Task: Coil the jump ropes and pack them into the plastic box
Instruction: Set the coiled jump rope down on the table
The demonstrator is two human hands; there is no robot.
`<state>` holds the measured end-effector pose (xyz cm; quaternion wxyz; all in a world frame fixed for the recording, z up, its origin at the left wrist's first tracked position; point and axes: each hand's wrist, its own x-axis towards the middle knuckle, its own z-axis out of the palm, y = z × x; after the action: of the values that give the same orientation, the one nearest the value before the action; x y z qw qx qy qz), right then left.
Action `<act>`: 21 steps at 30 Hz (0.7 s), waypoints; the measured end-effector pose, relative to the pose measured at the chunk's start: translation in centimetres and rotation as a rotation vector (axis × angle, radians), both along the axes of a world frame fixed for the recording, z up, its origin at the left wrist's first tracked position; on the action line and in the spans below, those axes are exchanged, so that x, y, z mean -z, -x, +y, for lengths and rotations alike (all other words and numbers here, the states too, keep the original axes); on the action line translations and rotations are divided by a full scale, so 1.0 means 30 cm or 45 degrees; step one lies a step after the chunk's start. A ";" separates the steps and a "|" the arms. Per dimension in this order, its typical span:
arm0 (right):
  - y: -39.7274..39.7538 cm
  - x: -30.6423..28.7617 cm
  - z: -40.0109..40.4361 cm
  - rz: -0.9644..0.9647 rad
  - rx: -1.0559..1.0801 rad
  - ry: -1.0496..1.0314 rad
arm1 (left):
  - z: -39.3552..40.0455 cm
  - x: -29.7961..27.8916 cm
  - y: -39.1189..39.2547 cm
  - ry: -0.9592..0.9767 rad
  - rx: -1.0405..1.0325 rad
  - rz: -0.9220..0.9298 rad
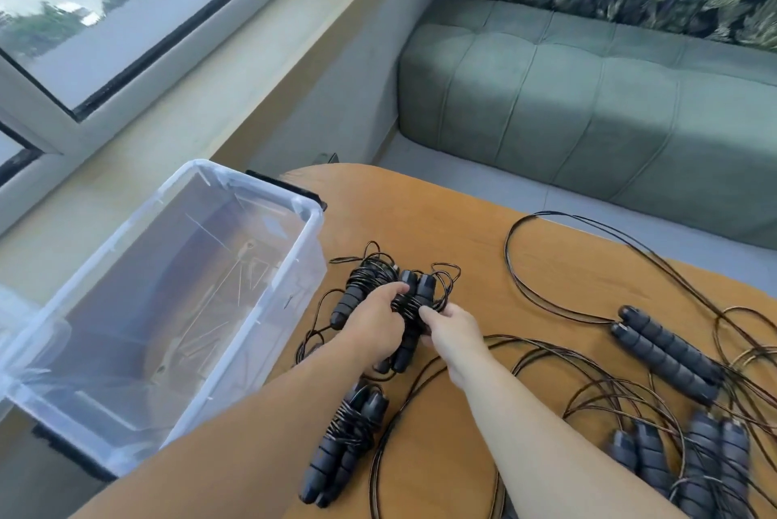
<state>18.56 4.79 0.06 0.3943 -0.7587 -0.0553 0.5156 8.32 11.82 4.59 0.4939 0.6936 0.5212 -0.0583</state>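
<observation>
Nearest: finished black jump-rope bundle, cord wound round foam handles point(342, 445), flat on oval wooden table point(483, 220), just beside clear plastic storage box point(313, 220). Right of it: loose black ropes, uncoiled, handles paired point(668, 354), cords overlapping.

Mid: left hand point(376, 327) and right hand point(452, 327) both gripping half-wound bundle of black handles and cord point(410, 300), fingers curled round the wraps.

Risks: stray loops at bundle top likely to slip off if grip loosens; trailing cord likely to snag neighbouring ropes on lifting.

Far left: box open, no ropes inside yet.
</observation>
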 end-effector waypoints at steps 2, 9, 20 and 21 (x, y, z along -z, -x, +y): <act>0.001 0.025 0.003 0.046 -0.001 0.012 | 0.000 0.020 0.008 -0.008 0.041 0.050; -0.005 0.073 0.008 0.023 -0.013 0.101 | 0.010 0.062 0.002 -0.085 0.149 0.076; -0.003 0.083 -0.017 -0.015 0.021 0.083 | -0.003 0.099 0.004 -0.301 0.355 0.143; -0.005 0.088 -0.018 -0.019 0.021 0.071 | -0.005 0.098 0.005 -0.345 0.349 0.169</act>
<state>18.72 4.26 -2.57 0.3767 -0.7735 -0.0377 0.5082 8.17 11.68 1.65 0.3479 0.8128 0.4564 -0.1001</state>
